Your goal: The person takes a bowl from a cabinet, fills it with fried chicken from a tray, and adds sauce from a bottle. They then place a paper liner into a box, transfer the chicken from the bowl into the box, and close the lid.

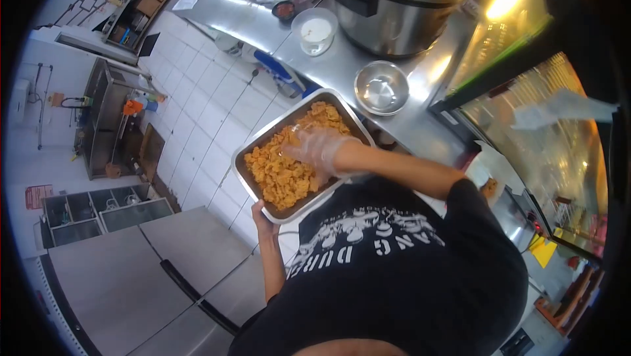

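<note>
A deep rectangular metal tray (240,173) is heaped with golden-brown pieces that look like fried chicken (279,175). My left hand (264,217) is closed on the tray's near left rim, thumb over the edge. From the right, my right hand (319,151), in a clear plastic glove, reaches into the tray and touches the fried pieces. Its fingers are blurred and partly lost among the food, so whether they grip a piece cannot be told. Just beyond the tray, a steel bowl (382,88) stands on the steel counter (345,70).
A large steel cooker (401,11) stands on the counter beside a clear tub with white contents (315,31). A lit glass cabinet (526,119) rises at the right. White floor tiles (210,87) extend left, and a steel unit with a black handle (190,284) stands at lower left.
</note>
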